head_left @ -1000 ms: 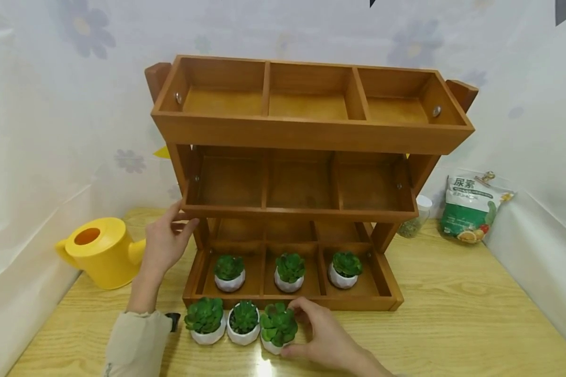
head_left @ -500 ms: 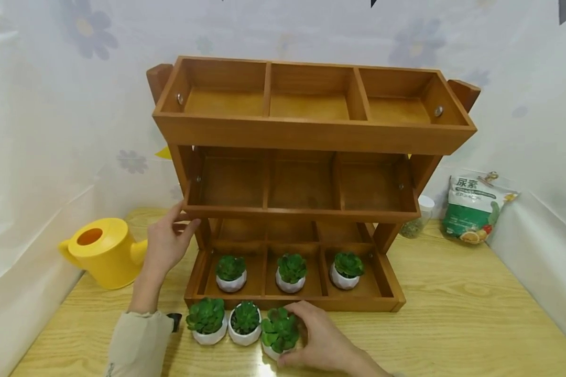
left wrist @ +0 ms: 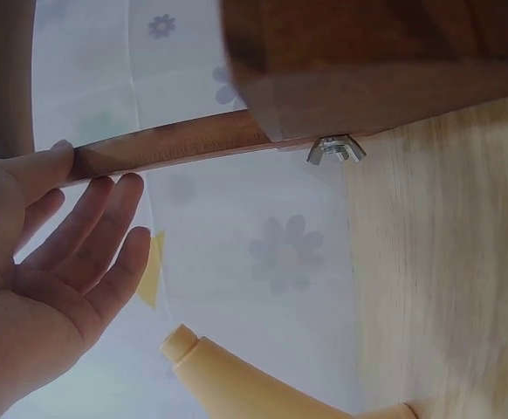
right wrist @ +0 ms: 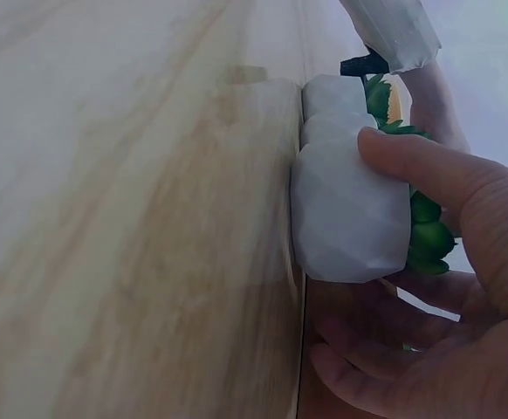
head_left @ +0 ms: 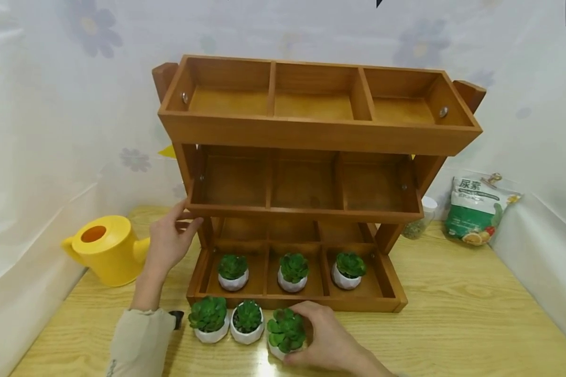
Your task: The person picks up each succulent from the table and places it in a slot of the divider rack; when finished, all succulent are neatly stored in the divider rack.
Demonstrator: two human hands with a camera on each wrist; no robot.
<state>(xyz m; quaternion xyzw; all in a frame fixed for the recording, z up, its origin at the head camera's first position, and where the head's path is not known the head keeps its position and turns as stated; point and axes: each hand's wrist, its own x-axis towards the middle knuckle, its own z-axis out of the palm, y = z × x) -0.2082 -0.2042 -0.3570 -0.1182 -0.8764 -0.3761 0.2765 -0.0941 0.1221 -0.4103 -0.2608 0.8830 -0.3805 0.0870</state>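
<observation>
My right hand [head_left: 327, 335] holds a potted succulent [head_left: 286, 332] in a white faceted pot, low in the head view. In the right wrist view the thumb presses the side of the white pot [right wrist: 350, 214], whose base sits at the table surface. To its left stand two more potted succulents, a fuller one [head_left: 209, 317] and a smaller one [head_left: 247, 319]. At the wooden plant shelf's [head_left: 320, 137] left side, my left hand [head_left: 172, 235] pinches the frame. The left wrist view shows its thumb and fingertips on either side of a wooden bar [left wrist: 175, 144].
Three potted succulents stand in the bottom tier [head_left: 358, 302], one per compartment. A yellow watering can [head_left: 110, 256] is left of the shelf. Behind it on the right are a lidded jar [head_left: 420, 220] and a green-white bag [head_left: 476, 209] with a clip.
My right hand and the succulent it holds have shifted slightly right, widening the gap to the smaller succulent. My left hand keeps its place on the frame. The head view has shifted slightly.
</observation>
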